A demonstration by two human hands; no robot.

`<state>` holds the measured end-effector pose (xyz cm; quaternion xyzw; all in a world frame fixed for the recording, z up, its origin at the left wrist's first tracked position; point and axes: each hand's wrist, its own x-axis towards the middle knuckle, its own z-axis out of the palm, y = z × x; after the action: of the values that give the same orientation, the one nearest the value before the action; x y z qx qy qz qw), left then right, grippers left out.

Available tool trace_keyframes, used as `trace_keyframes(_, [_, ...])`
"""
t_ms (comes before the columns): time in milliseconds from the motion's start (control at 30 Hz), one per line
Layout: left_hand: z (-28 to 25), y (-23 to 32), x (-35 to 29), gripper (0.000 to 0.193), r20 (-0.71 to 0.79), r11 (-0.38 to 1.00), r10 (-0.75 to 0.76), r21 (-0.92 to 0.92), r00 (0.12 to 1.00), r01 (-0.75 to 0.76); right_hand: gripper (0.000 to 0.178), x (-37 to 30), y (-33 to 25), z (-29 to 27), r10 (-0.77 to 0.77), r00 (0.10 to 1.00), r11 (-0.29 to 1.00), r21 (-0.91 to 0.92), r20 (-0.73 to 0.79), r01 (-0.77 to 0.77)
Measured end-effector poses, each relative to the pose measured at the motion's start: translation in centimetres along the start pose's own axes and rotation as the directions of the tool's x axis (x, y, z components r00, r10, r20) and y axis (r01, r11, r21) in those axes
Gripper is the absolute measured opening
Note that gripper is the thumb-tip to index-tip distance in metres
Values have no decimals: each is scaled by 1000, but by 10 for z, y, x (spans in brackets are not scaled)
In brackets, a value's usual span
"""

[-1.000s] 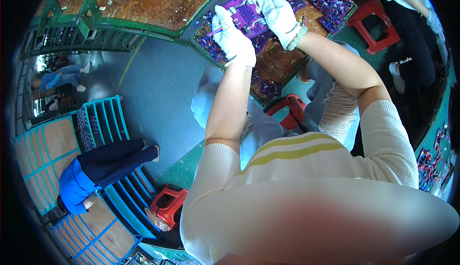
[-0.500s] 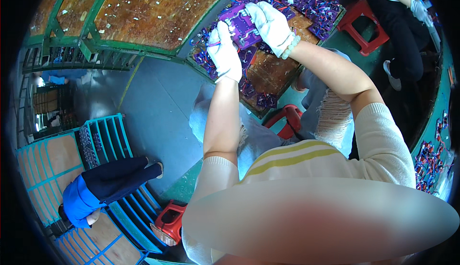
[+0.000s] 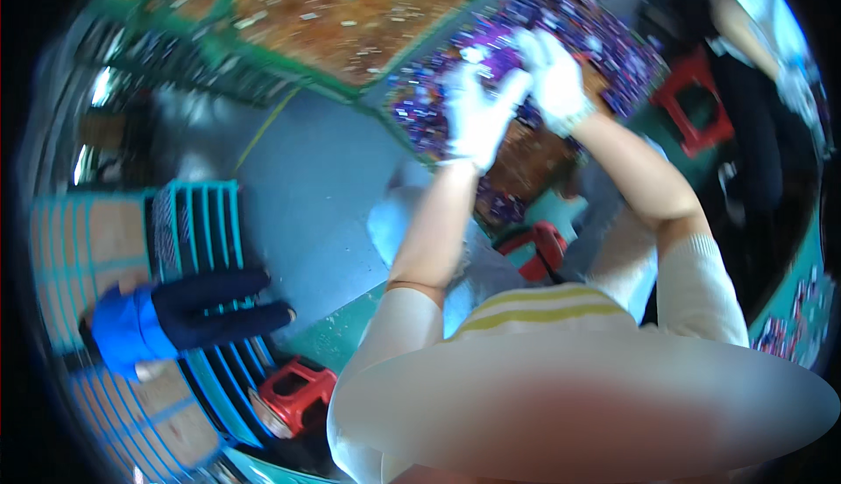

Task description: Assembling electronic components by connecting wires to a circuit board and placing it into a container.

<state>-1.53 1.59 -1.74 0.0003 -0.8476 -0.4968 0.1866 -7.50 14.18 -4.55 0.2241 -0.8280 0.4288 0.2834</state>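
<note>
A purple circuit board [image 3: 497, 56] with a bright glare on its left part is up over the workbench, blurred by motion. My right hand [image 3: 555, 83], in a white glove, grips the board's right side. My left hand [image 3: 480, 120], gloved as well, is at the board's lower left, its thumb stretched away from the fingers. Blur hides whether those fingers press on the board. Under and around both hands lie many purple boards with red and blue wires [image 3: 604, 50], heaped on a brown wooden bench top [image 3: 534, 164].
A green-framed brown table [image 3: 350, 20] adjoins the bench at the left. Red stools stand at the right [image 3: 696, 103] and lower left [image 3: 298, 396]. One person [image 3: 131, 326] in blue is by the slatted racks; another [image 3: 745, 90] works at the right.
The view has swung, so the bench and hands appear further right and lower. My left thumb has spread away from its fingers. The board remains between my hands.
</note>
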Motion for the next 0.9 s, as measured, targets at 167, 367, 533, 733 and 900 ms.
trace_keyframes(167, [1, 6, -3, 13, 206, 702, -290, -618, 935, 354, 29, 6, -9, -10, 357, 925, 852, 360, 130, -379])
trace_keyframes(367, [-12, -1, -10, 21, 306, 456, -351, -770, 885, 447, 33, 11, -18, -3, 625, 682, 199, 768, 379, -609])
trace_keyframes(533, [-10, 7, -6, 24, 304, 348, -399, -823, 865, 450, 31, 19, -8, -5, 462, 617, -24, 704, 638, -710])
trace_keyframes(733, [-16, 4, -1, 30, 184, 407, -430, -834, 884, 372, 32, 26, -23, -8, 421, 782, 259, 765, 460, -590])
trace_keyframes(900, [-10, 3, 3, 30, 230, 430, -373, -816, 899, 387, 23, 35, 2, -44, 325, 926, 606, 710, 192, -359])
